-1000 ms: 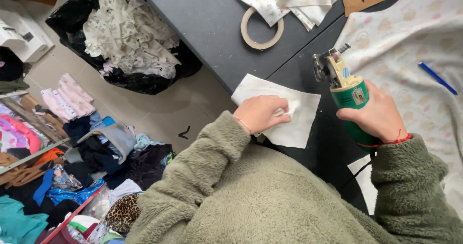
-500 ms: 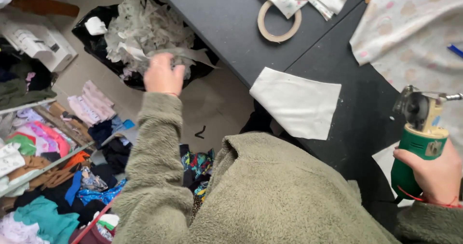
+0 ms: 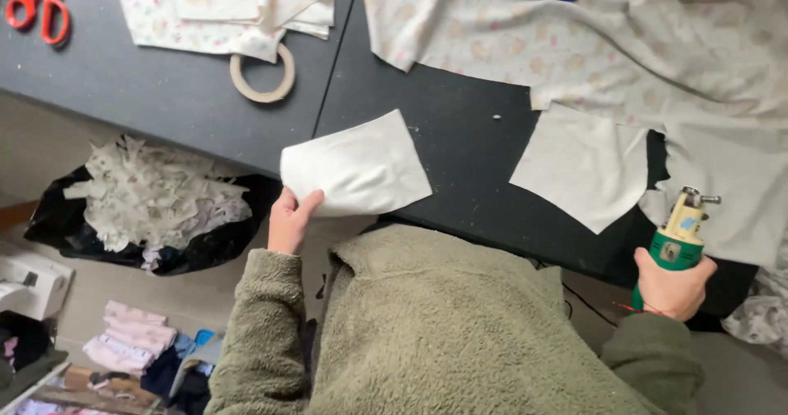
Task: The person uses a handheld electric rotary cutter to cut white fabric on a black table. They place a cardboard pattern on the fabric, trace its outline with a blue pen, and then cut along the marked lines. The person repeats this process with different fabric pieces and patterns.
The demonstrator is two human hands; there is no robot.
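Head view: tape ring (image 3: 262,75) and scissors (image 3: 37,6) lie beyond the cut cloth piece (image 3: 357,165).

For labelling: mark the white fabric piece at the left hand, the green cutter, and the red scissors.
white fabric piece (image 3: 361,165), head view, middle of the cloth.
green cutter (image 3: 675,247), head view, green body above the right hand.
red scissors (image 3: 37,6), head view, on the handles.

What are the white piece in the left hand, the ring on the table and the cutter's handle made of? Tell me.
White piece: soft matte cloth, likely cotton or fleece; it bends limply in the left hand.
Ring: tan, matte, flat-walled; looks like cardboard or a tape roll, possibly wood.
Cutter in the right hand: smooth green plastic handle, yellowish plastic head, small metal parts.
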